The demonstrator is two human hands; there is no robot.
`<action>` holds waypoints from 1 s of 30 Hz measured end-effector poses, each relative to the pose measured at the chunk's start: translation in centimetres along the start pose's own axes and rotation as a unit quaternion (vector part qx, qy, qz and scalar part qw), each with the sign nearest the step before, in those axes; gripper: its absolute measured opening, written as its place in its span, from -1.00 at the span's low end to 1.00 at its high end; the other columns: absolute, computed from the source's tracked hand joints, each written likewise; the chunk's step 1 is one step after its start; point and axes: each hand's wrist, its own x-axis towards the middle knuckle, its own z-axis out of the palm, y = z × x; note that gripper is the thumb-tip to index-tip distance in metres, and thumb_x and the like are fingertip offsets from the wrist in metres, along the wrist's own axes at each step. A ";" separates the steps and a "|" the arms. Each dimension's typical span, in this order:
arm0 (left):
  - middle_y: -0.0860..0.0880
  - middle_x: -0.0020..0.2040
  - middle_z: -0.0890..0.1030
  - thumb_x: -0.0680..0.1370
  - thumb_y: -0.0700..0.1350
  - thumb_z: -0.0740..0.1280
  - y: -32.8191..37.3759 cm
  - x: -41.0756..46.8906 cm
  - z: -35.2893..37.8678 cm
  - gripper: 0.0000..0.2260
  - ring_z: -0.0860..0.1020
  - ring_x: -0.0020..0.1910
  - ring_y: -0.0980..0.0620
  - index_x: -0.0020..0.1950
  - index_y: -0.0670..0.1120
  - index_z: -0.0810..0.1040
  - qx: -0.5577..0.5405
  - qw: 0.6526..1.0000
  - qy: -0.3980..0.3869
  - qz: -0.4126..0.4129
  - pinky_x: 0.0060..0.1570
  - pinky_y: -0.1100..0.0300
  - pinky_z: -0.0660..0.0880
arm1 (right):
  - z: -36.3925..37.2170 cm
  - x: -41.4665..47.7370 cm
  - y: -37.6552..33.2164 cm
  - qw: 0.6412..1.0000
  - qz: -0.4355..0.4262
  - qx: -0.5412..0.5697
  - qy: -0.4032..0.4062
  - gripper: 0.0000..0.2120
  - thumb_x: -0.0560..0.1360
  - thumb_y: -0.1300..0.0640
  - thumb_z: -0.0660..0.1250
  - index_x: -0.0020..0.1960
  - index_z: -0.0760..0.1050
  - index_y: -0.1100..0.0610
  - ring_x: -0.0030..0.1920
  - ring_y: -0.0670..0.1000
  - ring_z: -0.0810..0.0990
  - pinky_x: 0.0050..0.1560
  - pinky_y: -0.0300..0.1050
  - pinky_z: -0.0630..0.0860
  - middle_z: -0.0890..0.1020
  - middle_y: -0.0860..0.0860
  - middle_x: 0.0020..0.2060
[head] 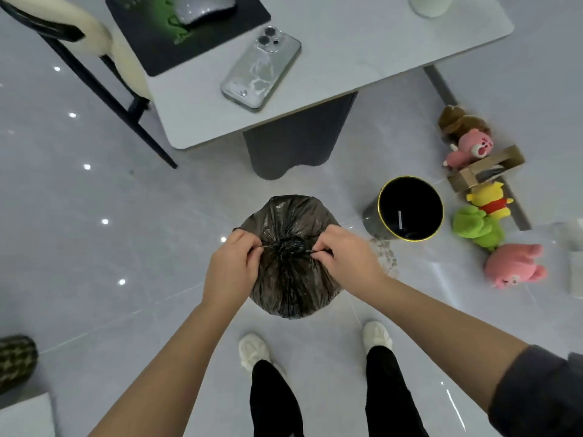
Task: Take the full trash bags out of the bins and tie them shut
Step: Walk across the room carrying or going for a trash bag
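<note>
Black plastic bag (291,257) sits mid-frame on the floor, out of the bin (410,208) to its right. Left hand (232,266) and right hand (347,252) each pinch a knot tail. Pulling too hard could rip the thin plastic.

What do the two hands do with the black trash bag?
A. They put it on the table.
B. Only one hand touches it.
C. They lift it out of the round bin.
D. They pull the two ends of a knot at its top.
D: the left hand and the right hand each pinch one end of the knot on top of the trash bag, which is outside the bin.
</note>
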 end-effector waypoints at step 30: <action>0.04 -0.18 0.50 0.52 -0.23 0.31 -31.9 13.9 -42.0 -0.93 0.45 -0.28 0.08 -0.16 -0.12 0.54 0.067 0.968 0.154 -0.188 -0.24 0.27 0.32 | 8.0 38.0 -47.2 0.974 -0.190 -0.005 -0.121 -0.91 0.50 0.11 0.34 -0.18 0.53 0.07 -0.12 -0.01 0.52 -0.09 -0.05 0.49 0.51 -0.06 -0.16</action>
